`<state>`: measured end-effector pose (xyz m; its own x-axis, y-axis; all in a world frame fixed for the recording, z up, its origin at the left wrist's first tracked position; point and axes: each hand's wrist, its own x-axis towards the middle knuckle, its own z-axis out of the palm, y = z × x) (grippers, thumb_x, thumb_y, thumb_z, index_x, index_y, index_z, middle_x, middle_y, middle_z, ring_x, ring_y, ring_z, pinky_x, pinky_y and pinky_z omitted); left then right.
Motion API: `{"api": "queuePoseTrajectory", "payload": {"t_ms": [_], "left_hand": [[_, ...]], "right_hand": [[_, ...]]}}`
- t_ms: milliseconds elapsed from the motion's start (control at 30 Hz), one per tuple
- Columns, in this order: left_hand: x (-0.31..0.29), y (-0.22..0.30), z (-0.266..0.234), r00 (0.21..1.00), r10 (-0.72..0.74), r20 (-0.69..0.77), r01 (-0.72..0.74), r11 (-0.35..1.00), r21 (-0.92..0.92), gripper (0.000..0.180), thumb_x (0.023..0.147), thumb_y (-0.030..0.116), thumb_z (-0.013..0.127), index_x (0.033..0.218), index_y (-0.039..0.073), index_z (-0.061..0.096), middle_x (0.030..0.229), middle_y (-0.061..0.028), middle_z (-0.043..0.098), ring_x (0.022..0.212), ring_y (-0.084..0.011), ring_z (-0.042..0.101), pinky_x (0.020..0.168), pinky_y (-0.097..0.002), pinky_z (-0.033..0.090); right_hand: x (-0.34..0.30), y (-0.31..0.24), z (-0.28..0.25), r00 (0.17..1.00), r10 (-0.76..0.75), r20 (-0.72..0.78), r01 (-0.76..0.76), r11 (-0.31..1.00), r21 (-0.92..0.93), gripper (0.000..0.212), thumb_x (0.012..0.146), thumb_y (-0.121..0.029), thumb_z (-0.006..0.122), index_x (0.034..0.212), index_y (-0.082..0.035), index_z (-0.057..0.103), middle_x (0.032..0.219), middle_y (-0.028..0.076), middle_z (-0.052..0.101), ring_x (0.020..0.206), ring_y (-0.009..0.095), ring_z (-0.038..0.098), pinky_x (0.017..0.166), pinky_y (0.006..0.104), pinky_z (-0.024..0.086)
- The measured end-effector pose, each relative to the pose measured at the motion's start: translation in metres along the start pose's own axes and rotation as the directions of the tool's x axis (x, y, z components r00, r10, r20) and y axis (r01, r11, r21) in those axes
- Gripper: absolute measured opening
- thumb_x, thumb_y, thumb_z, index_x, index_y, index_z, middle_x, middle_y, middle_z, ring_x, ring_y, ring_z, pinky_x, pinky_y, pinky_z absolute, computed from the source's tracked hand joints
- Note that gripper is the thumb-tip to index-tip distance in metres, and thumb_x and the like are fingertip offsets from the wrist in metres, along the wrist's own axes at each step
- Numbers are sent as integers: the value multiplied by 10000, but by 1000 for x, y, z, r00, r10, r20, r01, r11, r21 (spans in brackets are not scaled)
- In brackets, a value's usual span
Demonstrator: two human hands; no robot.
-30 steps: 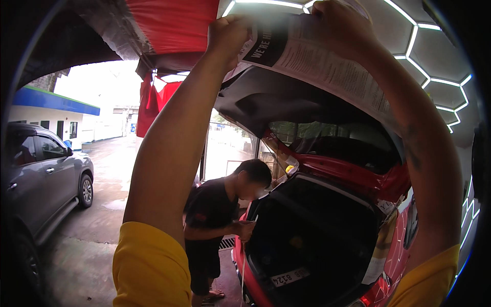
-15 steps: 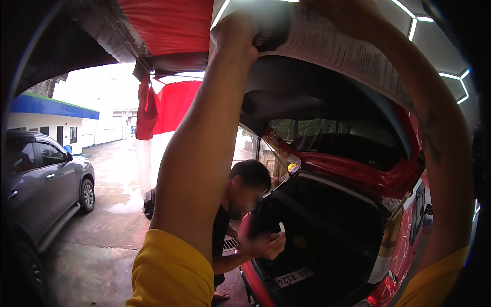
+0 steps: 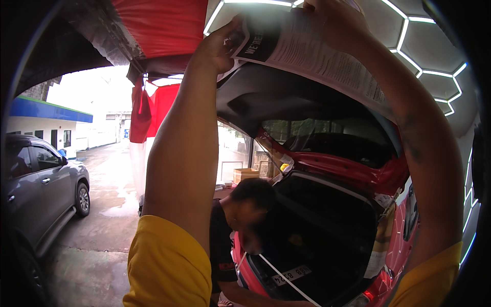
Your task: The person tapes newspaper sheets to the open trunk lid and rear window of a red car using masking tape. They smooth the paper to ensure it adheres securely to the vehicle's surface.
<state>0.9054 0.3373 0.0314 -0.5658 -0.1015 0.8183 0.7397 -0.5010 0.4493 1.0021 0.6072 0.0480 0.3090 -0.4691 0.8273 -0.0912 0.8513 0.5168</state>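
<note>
Both arms reach up to the raised tailgate [image 3: 255, 87] of a red car. A printed newspaper sheet [image 3: 327, 64] lies along its upper edge. My left hand [image 3: 217, 48] is closed on the sheet's left end. Further right, my right hand [image 3: 340, 23] lies over the sheet with bent fingers; what they pinch, if anything, is cut off at the top. A curved rim of something shows behind that hand.
Below, a person in a black shirt [image 3: 222, 256] leans at the open boot [image 3: 327, 220], with a thin white strip [image 3: 286, 279] stretched before them. A loose number plate [image 3: 291, 275] lies there. A grey car [image 3: 46, 179] stands left; a red-white curtain [image 3: 138, 112] hangs nearby.
My left hand has shifted left and down, baring more of the sheet's end. My right hand has come lower into view. The co-worker has bent lower, and the white strip is now stretched out.
</note>
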Motion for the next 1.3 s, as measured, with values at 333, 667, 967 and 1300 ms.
{"api": "queuePoseTrajectory", "payload": {"t_ms": [333, 667, 967, 1300], "left_hand": [[-35, 22, 2, 431, 828, 359, -666, 23, 745, 472, 884, 454, 835, 1191, 102, 772, 1024, -97, 737, 899, -219, 711, 800, -372, 562], [-41, 77, 29, 535, 427, 729, -785, -68, 616, 274, 909, 251, 790, 1049, 17, 817, 975, -159, 807, 909, -201, 773, 817, -333, 591], [-35, 76, 11, 549, 472, 690, -749, -91, 657, 241, 929, 219, 762, 1041, 12, 812, 970, -179, 797, 893, -233, 768, 796, -363, 583], [-30, 43, 28, 446, 633, 632, -771, -87, 631, 287, 951, 266, 729, 1113, 35, 778, 1085, -208, 744, 960, -309, 731, 841, -400, 564]], "right_hand": [[-14, 3, 20, 979, 18, -202, -22, 1000, -16, 270, 1009, -307, 600, 1079, -57, 676, 1022, 166, 675, 986, 383, 684, 872, 512, 527], [-1, 13, 75, 893, 5, -450, 49, 993, 110, 256, 934, -260, 728, 990, -18, 666, 894, 189, 662, 838, 368, 664, 760, 495, 506], [0, -43, 77, 951, 253, -180, -161, 898, 410, 258, 845, -202, 799, 899, 0, 648, 882, 202, 665, 818, 375, 656, 731, 480, 501], [10, 2, 102, 708, 69, -702, 155, 956, 250, 215, 738, -51, 767, 751, -12, 556, 892, 185, 547, 880, 393, 544, 815, 522, 414]]}}
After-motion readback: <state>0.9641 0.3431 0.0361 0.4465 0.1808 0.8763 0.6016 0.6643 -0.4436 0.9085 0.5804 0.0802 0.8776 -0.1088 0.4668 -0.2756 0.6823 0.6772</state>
